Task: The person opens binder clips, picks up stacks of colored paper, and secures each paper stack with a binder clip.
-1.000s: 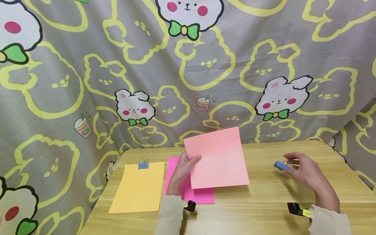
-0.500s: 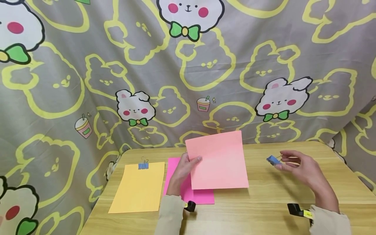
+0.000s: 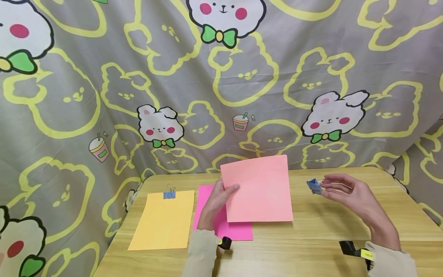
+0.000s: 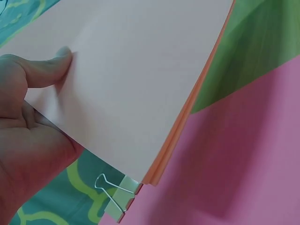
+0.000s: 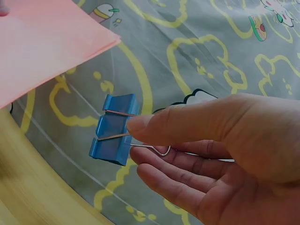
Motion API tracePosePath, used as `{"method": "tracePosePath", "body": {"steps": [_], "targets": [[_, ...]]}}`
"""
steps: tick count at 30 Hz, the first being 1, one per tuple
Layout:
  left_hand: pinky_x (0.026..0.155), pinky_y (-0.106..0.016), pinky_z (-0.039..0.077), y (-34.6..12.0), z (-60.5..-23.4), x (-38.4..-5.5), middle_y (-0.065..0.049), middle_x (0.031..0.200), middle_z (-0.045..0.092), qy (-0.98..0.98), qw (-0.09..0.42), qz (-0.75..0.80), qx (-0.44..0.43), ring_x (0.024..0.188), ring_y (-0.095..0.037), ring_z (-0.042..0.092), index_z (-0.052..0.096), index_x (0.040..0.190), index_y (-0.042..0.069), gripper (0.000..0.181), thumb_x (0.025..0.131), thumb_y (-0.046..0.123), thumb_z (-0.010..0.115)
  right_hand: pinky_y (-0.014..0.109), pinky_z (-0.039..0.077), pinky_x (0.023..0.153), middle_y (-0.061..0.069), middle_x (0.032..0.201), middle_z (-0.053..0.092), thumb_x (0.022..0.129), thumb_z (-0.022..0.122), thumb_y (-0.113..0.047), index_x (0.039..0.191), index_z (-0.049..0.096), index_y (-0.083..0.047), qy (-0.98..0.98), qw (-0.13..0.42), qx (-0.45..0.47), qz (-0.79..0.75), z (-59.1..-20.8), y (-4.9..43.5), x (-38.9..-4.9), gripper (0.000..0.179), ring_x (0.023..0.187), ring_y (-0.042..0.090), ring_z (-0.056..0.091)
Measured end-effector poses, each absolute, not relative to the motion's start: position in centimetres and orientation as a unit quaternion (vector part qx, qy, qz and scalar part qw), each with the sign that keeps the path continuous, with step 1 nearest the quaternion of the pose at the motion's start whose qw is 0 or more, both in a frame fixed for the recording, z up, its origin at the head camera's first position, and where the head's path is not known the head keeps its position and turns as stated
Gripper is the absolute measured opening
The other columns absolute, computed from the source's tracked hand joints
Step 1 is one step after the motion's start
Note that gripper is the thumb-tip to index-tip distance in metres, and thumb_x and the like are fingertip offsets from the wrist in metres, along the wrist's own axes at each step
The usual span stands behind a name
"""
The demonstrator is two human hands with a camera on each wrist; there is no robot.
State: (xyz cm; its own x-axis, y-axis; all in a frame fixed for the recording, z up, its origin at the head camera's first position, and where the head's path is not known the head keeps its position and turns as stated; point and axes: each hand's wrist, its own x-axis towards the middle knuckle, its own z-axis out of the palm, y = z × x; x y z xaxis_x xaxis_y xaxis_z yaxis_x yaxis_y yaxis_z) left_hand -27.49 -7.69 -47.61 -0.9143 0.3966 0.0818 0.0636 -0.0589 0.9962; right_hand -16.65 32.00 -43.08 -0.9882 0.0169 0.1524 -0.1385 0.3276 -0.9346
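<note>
My left hand [image 3: 217, 198] holds a stack of light pink paper [image 3: 261, 192] by its left side, thumb on the front face. In the left wrist view several layers show along the stack's edge [image 4: 187, 110]. My right hand [image 3: 358, 196] pinches a blue binder clip [image 3: 314, 186] by its wire handles, above the table and to the right of the stack. The right wrist view shows the thumb on one handle of the clip [image 5: 112, 131] and fingers by the other. Under the stack lies magenta paper [image 3: 238, 232], partly hidden by it and my left hand.
Yellow paper [image 3: 164, 223] lies at the left of the wooden table [image 3: 297, 254], with a blue binder clip [image 3: 169, 195] on its top edge. Another binder clip [image 4: 123, 197] shows at the magenta paper's edge in the left wrist view. A printed curtain [image 3: 207, 84] hangs behind the table.
My right hand has moved slightly left with the binder clip, which has turned so its open side faces the paper more. The pink stack has shifted a little and tilted less.
</note>
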Motion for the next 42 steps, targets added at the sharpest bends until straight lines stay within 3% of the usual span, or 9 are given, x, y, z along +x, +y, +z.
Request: {"method": "tracePosePath", "body": {"steps": [14,25,42], "targets": [[0.078,-0.032,0.059,-7.6,-47.5,-27.5,-0.007,0.099,0.071,0.672,0.117,0.712,0.169,0.083,-0.016,0.071,0.059,0.13,-0.004,0.03,0.101,0.002,0.06,0.016,0.055,0.082,-0.008,0.115,0.073,0.096,0.073,-0.012,0.133,0.059,0.0,-0.807,0.07,0.059,0.584,-43.1,30.3,-17.3,0.041,0.102,0.0,0.069],[0.077,-0.033,0.06,-7.6,-47.5,-27.5,-0.008,0.1,0.072,0.665,0.129,0.714,0.173,0.084,-0.017,0.072,0.058,0.129,-0.004,0.029,0.101,0.002,0.06,0.018,0.054,0.083,-0.009,0.112,0.071,0.098,0.073,-0.021,0.132,0.058,0.001,-0.803,0.058,0.037,0.592,-42.9,29.7,-17.5,0.043,0.101,0.003,0.07],[0.079,-0.033,0.059,-7.5,-47.3,-27.4,-0.01,0.104,0.072,0.667,0.129,0.71,0.183,0.086,-0.017,0.072,0.058,0.132,-0.001,0.03,0.102,0.004,0.06,0.023,0.058,0.08,-0.002,0.101,0.074,0.1,0.066,-0.008,0.121,0.062,0.001,-0.744,0.037,0.036,0.666,-43.3,29.8,-17.8,0.023,0.093,0.012,0.073]]}}
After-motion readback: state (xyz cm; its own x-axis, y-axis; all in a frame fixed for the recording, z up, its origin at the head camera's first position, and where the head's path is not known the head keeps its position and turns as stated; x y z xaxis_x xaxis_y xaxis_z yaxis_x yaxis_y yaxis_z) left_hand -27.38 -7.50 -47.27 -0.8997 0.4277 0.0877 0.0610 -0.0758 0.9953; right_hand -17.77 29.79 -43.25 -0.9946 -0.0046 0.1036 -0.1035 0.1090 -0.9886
